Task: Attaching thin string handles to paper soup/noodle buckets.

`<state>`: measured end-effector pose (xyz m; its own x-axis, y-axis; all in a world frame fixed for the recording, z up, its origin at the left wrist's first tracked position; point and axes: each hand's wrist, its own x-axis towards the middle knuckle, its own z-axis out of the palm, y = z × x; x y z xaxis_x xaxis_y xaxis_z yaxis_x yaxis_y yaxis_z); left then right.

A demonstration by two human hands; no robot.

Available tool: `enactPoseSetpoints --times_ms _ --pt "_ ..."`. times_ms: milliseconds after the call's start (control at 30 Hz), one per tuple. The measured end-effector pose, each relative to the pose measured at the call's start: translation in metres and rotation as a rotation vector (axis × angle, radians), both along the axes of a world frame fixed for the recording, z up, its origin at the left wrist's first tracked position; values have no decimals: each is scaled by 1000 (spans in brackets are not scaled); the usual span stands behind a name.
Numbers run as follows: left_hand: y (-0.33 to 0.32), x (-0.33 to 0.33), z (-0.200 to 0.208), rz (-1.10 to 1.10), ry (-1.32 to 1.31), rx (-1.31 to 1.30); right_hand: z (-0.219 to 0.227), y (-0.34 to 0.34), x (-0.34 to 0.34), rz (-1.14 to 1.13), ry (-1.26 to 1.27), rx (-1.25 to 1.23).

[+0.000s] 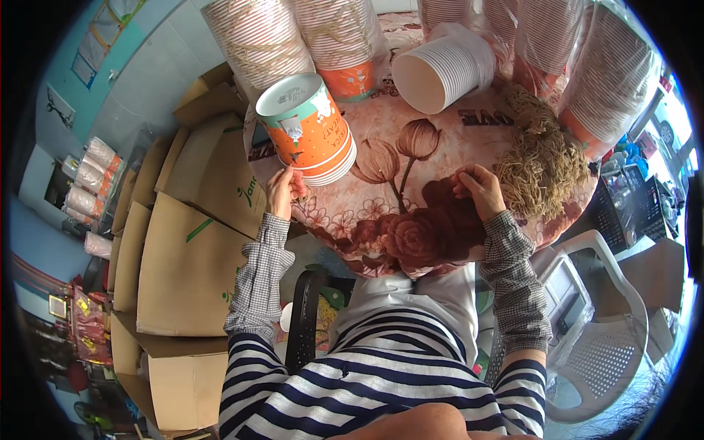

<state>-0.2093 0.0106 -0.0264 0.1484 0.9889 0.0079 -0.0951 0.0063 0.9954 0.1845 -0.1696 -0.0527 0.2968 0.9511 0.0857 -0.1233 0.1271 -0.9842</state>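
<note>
A short stack of orange paper cups (308,139) stands upside down at the left of the round table. Its top cup has a green band and pale figures, and the white rims are at the bottom. Beside those rims is my left hand (282,192), its fingers closed together; whether they touch the stack or pinch something thin I cannot tell. My right hand (480,191) hovers over the printed tablecloth (374,191) with thumb and fingers pinched, and what they hold, if anything, is too small to see. Right of it lies a tangled heap of tan string (539,165).
Tall cup stacks (257,40) line the table's far side, some tied with string. A wrapped white stack (440,73) lies on its side; plastic-wrapped stacks (612,70) stand at right. Cardboard boxes (191,271) crowd the left. A white plastic chair (612,359) stands lower right.
</note>
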Motion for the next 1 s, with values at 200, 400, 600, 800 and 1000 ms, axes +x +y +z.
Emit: enactPoseSetpoints --times_ms 200,400,600,800,1000 --pt "8 -5 -11 -16 307 157 0 2 -1 20 -14 -18" --pt "21 -14 -27 -54 301 281 7 5 -6 11 -54 -33" --pt "8 -4 -21 -75 298 182 4 2 -6 -8 -21 -22" --pt "-29 13 -36 -96 492 538 3 1 -10 -34 -76 -11" --pt "-43 36 -53 -127 445 679 44 -7 16 -231 -479 21"
